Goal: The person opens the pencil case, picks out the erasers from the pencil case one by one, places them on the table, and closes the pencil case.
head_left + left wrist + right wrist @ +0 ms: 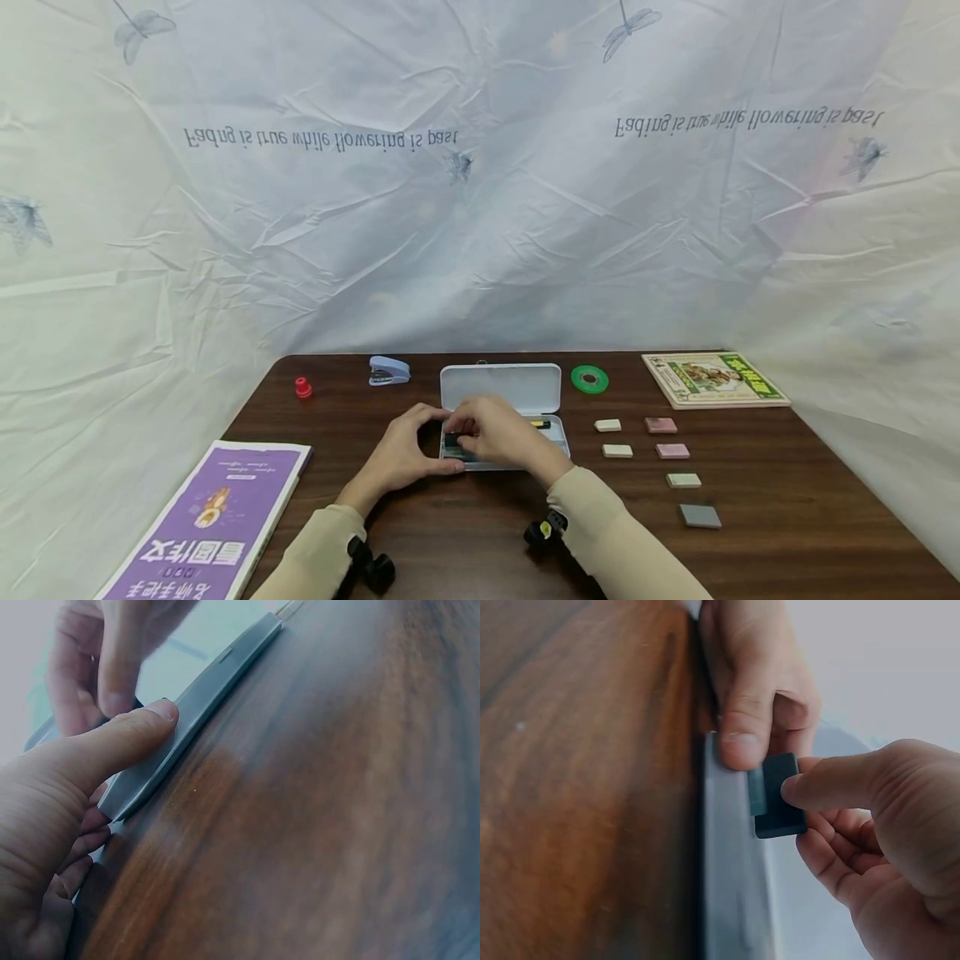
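Observation:
An open pencil case (501, 387) with a pale lid stands near the middle of the table, its lid tilted back. My left hand (401, 450) grips its left end, the thumb (142, 735) on the front rim and the other fingers around the side. Over the left part of the tray, my right hand (501, 429) pinches a dark rectangular eraser-like block (784, 821) between thumb and fingers. The block sits at the front wall, partly inside the case. A yellow-and-black item (542, 424) lies in the tray's right part, mostly hidden by the right hand.
Right of the case lie several white and pink erasers (672, 451), a grey block (701, 517), a green disc (589, 379) and a book (716, 379). Leftward are a blue stapler (389, 371), a small red object (303, 387) and a purple book (210, 521).

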Action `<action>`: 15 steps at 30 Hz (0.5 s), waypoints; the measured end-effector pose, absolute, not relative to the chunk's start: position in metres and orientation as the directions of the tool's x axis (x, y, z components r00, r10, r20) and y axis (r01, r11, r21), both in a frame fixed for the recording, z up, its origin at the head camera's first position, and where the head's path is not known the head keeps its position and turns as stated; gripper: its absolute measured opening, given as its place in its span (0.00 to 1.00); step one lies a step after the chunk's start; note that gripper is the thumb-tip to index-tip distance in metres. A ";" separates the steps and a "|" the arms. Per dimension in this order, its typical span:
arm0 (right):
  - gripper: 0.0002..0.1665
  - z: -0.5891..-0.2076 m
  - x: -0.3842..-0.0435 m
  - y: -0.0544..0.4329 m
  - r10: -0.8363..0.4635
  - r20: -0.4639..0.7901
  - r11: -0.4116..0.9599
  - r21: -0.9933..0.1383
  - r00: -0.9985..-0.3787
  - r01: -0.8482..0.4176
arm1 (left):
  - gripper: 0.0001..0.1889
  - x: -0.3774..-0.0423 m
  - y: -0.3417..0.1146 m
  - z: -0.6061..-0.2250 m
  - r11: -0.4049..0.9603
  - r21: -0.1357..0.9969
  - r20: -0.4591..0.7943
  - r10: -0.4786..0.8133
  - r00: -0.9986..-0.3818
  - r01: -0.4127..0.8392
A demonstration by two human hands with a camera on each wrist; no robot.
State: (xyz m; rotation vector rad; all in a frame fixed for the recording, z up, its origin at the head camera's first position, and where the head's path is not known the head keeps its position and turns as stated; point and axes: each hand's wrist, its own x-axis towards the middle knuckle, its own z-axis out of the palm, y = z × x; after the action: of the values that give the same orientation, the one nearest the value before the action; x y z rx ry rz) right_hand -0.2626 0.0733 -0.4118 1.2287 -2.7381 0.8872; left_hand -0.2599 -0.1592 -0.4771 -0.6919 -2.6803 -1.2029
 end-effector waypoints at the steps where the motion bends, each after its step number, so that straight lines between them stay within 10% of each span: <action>1: 0.12 -0.409 -0.262 0.075 -0.679 0.237 0.530 -0.497 -0.695 -0.687 | 0.43 -0.260 -0.159 -0.477 0.579 0.678 0.290 0.355 -0.889 0.453; 15: 0.15 -0.363 -0.245 0.146 -0.583 0.454 0.497 -0.456 -0.674 -0.738 | 0.43 -0.260 -0.158 -0.477 0.594 0.677 0.277 0.341 -0.898 0.434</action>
State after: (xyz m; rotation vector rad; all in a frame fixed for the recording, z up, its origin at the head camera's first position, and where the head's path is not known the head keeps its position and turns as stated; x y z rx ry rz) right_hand -0.2449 0.1462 -0.3625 1.1263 -2.5031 0.9363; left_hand -0.2601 -0.1582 -0.4774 -0.6593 -2.6982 -1.1948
